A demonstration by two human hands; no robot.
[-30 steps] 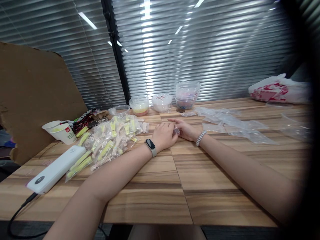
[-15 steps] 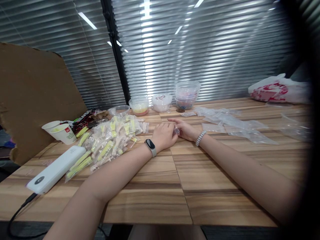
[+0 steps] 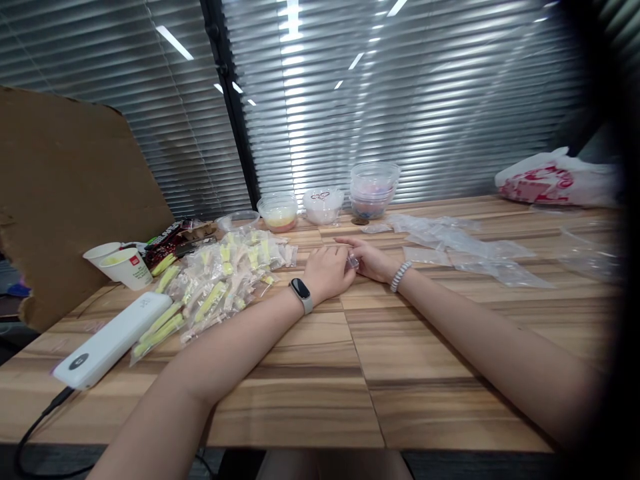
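My left hand [image 3: 326, 272] rests on the wooden table with its fingers curled, a watch on its wrist. Against it, from the right, comes my right hand [image 3: 371, 259], with a coiled band around the wrist. A small crinkled clear plastic bag [image 3: 353, 261] shows between the two hands; most of it is hidden by the fingers, and its contents do not show. Left of my left hand lies a heap of clear packets [image 3: 220, 273] holding yellow and pale pieces. To the right, several flat clear bags [image 3: 460, 243] overlap on the table.
Along the back stand a bowl with yellow contents [image 3: 278, 212], a white-filled bowl [image 3: 323, 205] and stacked clear bowls [image 3: 374, 190]. A white power bank [image 3: 113, 340], paper cups [image 3: 127, 268] and a cardboard sheet [image 3: 75, 193] are at left. A carrier bag [image 3: 555, 179] lies far right.
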